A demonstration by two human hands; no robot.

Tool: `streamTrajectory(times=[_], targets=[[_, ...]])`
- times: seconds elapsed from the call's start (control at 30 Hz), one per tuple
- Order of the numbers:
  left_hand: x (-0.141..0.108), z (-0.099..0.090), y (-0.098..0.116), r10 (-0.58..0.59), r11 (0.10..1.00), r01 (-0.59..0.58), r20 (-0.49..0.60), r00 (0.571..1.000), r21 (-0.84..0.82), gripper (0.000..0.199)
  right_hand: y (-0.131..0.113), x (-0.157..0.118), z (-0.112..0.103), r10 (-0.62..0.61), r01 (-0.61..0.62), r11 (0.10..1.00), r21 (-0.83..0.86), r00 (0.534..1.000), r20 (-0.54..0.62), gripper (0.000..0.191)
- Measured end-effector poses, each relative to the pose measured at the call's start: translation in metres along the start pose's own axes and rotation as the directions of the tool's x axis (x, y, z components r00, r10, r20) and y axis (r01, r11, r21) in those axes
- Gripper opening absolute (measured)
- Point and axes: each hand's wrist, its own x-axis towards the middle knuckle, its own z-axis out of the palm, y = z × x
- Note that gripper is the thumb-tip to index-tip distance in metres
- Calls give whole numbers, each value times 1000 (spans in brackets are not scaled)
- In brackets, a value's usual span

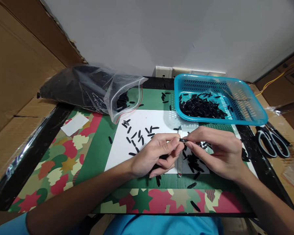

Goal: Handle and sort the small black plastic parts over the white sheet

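Note:
Between the fingertips of both hands is a small black rubber-like piece. My left hand pinches its left end with thumb and forefinger, the other fingers curled. My right hand pinches the right end with thumb and forefinger. Just below the hands, a slim metal tool lies upright in view, partly hidden, so its kind is unclear. Loose black pieces are heaped beside it on white paper, and more are scattered to the left.
A blue plastic basket at the back right holds many black pieces. A large clear zip bag, filled with dark material, lies open at the back left. Black-handled scissors rest at the right edge. Cardboard stands left; a wall is behind.

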Motion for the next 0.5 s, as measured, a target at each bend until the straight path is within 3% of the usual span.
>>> streamTrajectory(times=[0.07, 0.13, 0.2, 0.27, 0.37, 0.5], targets=[[1, -1, 0, -6, 1000, 6, -18, 1000, -5, 38, 1, 0, -3, -76, 56, 987, -150, 988, -134, 17], [2, -1, 1, -15, 1000, 14, -25, 1000, -24, 41, 5, 0, -11, -183, 55, 922, -383, 934, -306, 19], [2, -1, 2, -22, 999, 20, -29, 999, -42, 43, 13, 1, -21, -226, -65, 818, -572, 878, -422, 21], [3, -1, 1, -23, 999, 22, -40, 999, -45, 43, 21, 3, -31, -86, -265, 717, -644, 884, -459, 27], [4, -2, 0, -24, 999, 21, -79, 997, -32, 43, 26, 5, -36, -101, -282, 691, -666, 874, -475, 34], [6, -3, -3, -48, 998, 53, -123, 991, 39, 49, 12, 6, -19, -168, -21, 822, -569, 946, -278, 26]])
